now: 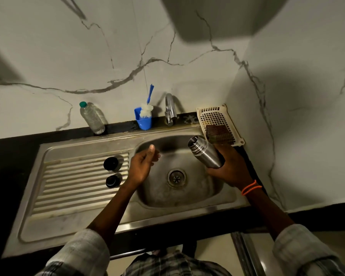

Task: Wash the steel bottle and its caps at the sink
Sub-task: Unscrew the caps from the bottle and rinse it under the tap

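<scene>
Your right hand [230, 168] grips the uncapped steel bottle [205, 152] over the sink [223, 198], your left hand [142, 166] is loosely open and holds nothing, two caps [112, 173] wait on the left drainboard, and no water shows, so washing seems barely begun.

My right hand [230, 168] gripping the uncapped steel bottle [206, 152] over the sink [187, 200], my left hand [142, 166] loosely curled, holding nothing, two caps [112, 172] on the drainboard [68, 188].

silver steel bottle [206, 153], black caps [110, 163], blue cup [144, 120], white marble-veined wall [108, 56], orange wristband [251, 187].
</scene>
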